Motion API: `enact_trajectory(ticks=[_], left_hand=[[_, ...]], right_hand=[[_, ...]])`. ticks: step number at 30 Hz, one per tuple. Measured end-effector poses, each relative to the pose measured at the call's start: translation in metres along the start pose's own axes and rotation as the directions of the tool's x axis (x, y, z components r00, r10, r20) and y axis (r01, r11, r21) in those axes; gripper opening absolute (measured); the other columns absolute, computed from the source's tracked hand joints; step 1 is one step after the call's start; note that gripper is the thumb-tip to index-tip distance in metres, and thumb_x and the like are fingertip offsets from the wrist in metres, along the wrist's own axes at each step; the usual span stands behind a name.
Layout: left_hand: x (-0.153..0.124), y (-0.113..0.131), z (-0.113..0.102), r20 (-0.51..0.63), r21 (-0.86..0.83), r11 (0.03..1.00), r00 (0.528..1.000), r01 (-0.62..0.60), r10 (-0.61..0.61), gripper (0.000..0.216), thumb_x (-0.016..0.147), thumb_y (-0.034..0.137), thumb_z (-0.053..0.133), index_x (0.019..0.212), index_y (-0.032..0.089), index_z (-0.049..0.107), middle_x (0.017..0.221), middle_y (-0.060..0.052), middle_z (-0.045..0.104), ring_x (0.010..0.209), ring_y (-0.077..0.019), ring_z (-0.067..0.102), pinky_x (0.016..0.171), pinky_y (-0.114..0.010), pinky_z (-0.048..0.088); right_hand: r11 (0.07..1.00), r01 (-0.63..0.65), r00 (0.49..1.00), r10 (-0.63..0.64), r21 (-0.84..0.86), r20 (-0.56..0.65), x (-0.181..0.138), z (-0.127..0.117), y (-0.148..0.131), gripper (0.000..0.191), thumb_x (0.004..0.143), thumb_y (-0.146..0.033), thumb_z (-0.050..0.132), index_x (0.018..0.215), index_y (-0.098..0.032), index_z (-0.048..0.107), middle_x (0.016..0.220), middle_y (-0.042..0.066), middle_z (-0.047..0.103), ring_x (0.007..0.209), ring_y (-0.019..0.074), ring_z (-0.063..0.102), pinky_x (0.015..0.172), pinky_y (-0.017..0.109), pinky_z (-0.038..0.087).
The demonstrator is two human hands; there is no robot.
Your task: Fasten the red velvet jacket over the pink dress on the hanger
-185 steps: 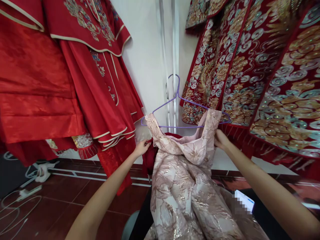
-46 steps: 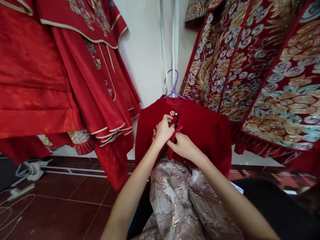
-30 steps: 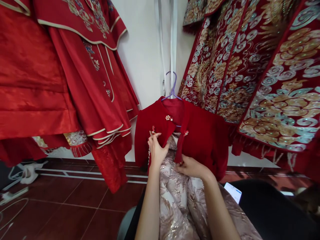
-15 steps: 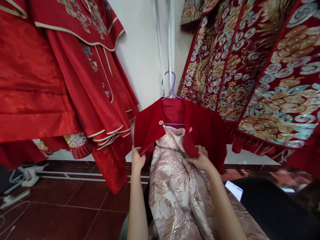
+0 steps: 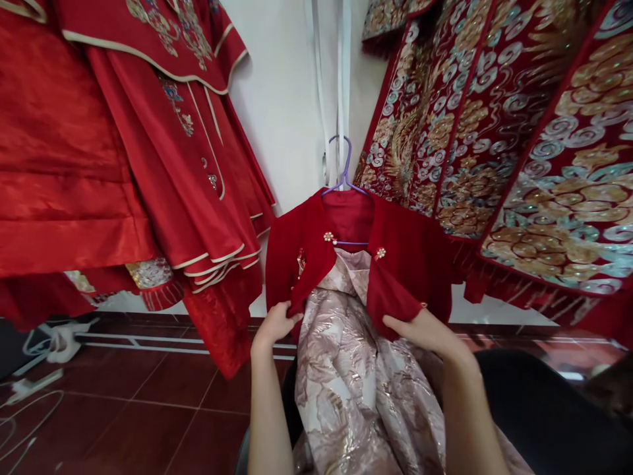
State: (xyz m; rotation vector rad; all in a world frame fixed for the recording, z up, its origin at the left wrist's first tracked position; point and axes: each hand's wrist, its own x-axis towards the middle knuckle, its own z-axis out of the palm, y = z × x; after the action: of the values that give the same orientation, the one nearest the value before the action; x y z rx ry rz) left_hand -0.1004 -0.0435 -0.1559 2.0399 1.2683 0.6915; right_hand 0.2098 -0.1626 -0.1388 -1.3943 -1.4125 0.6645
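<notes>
Centre frame, I hold both fronts of the red jacket (image 5: 405,264): left hand (image 5: 274,324) pinched on one hem, right hand (image 5: 428,330) closed on the other. It hangs over the pink dress (image 5: 356,369) on the hanger (image 5: 345,168); the clasps (image 5: 330,237) look unfastened, so closing remains, I judge.

Bright, even indoor light, perhaps from overhead, nearly washes out the white wall (image 5: 287,119). The red jacket (image 5: 410,257) at centre is sharp. Soft shadow lies beneath the hanging robes (image 5: 99,165). Wide-angle bending stretches the edges, and the lower right corner is dark.
</notes>
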Motion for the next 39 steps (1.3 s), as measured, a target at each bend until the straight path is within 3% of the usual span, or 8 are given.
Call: enact_trajectory(ticks=[4, 7, 14, 18, 22, 26, 32, 39], left_hand=[[-0.01, 0.028, -0.01, -0.012, -0.082, 0.984, 0.987, -0.161, 0.161, 0.027, 0.08, 0.031, 0.058, 0.098, 0.014, 0.068, 0.095, -0.006, 0.072, 0.089, -0.0217, 0.065, 0.084, -0.029, 0.048], [-0.019, 0.046, -0.015, -0.011, -0.134, 0.967, 0.976, -0.219, 0.219, 0.028, 0.081, 0.031, 0.057, 0.101, 0.014, 0.068, 0.098, -0.006, 0.072, 0.09, -0.0206, 0.064, 0.085, -0.029, 0.048], [-0.007, 0.06, 0.012, 0.126, -0.254, 0.955, 0.974, -0.151, 0.187, 0.016, 0.076, 0.028, 0.062, 0.079, 0.013, 0.063, 0.069, -0.002, 0.065, 0.064, -0.014, 0.06, 0.06, -0.022, 0.048], [0.007, 0.053, 0.035, 0.264, -0.301, 0.941, 0.935, -0.153, 0.237, 0.017, 0.066, 0.016, 0.067, 0.081, 0.011, 0.063, 0.075, -0.003, 0.066, 0.069, -0.0136, 0.06, 0.064, -0.023, 0.048], [0.008, 0.043, 0.035, 0.397, -0.436, 0.9, 0.904, 0.033, 0.159, 0.026, 0.067, 0.021, 0.07, 0.089, 0.01, 0.064, 0.079, -0.004, 0.067, 0.072, -0.0133, 0.062, 0.07, -0.027, 0.051], [0.002, 0.042, 0.024, 0.342, -0.512, 0.849, 0.938, 0.131, 0.062, 0.032, 0.07, 0.031, 0.073, 0.092, 0.01, 0.064, 0.081, -0.005, 0.066, 0.076, -0.013, 0.064, 0.074, -0.03, 0.055], [0.008, 0.043, 0.03, -0.005, -0.555, 0.832, 1.0, -0.013, 0.012, 0.041, 0.061, 0.029, 0.081, 0.083, 0.015, 0.049, 0.082, 0.0, 0.057, 0.068, -0.0107, 0.062, 0.058, -0.028, 0.058], [0.016, 0.041, 0.04, -0.039, -0.429, 0.89, 0.988, -0.154, 0.152, 0.029, 0.067, 0.017, 0.074, 0.087, 0.014, 0.053, 0.085, -0.002, 0.061, 0.067, -0.0085, 0.062, 0.064, -0.023, 0.052]], right_hand=[[0.923, -0.095, 0.995, 0.074, 0.374, 0.071, -0.05, -0.028, -0.043, 0.027, 0.059, -0.038, 0.079, 0.074, -0.017, 0.069, 0.079, 0.007, 0.072, 0.079, 0.026, 0.067, 0.073, 0.036, 0.056], [0.766, -0.03, 0.99, 0.112, 0.642, -0.088, -0.063, -0.029, -0.057, 0.039, 0.06, -0.048, 0.077, 0.085, -0.019, 0.072, 0.089, 0.009, 0.073, 0.086, 0.029, 0.069, 0.075, 0.039, 0.057], [0.949, -0.189, 0.973, 0.146, 0.253, 0.182, -0.024, 0.04, -0.062, 0.034, 0.078, -0.049, 0.065, 0.087, -0.018, 0.075, 0.089, 0.008, 0.074, 0.097, 0.0261, 0.066, 0.092, 0.038, 0.051], [0.959, -0.065, 0.977, 0.005, 0.276, 0.212, 0.009, 0.091, -0.039, 0.038, 0.082, -0.05, 0.058, 0.093, -0.016, 0.071, 0.093, 0.008, 0.073, 0.092, 0.0226, 0.067, 0.088, 0.035, 0.052], [0.95, 0.041, 0.971, -0.111, 0.311, 0.211, 0.028, 0.098, -0.005, 0.038, 0.075, -0.044, 0.066, 0.098, -0.015, 0.065, 0.104, 0.01, 0.07, 0.095, 0.0215, 0.065, 0.087, 0.036, 0.052], [0.969, 0.081, 0.978, -0.122, 0.234, 0.167, 0.031, 0.088, 0.013, 0.039, 0.075, -0.042, 0.066, 0.104, -0.015, 0.063, 0.11, 0.01, 0.068, 0.096, 0.0201, 0.064, 0.089, 0.036, 0.05], [0.983, 0.18, 0.979, -0.183, 0.039, 0.089, 0.029, 0.101, 0.013, 0.028, 0.08, -0.041, 0.061, 0.089, -0.015, 0.068, 0.088, 0.008, 0.072, 0.078, 0.0202, 0.064, 0.074, 0.032, 0.05], [0.968, 0.24, 0.971, -0.237, -0.08, 0.047, 0.03, 0.109, 0.012, 0.017, 0.08, -0.032, 0.058, 0.074, -0.018, 0.064, 0.072, 0.007, 0.068, 0.065, 0.0198, 0.061, 0.064, 0.03, 0.047]])
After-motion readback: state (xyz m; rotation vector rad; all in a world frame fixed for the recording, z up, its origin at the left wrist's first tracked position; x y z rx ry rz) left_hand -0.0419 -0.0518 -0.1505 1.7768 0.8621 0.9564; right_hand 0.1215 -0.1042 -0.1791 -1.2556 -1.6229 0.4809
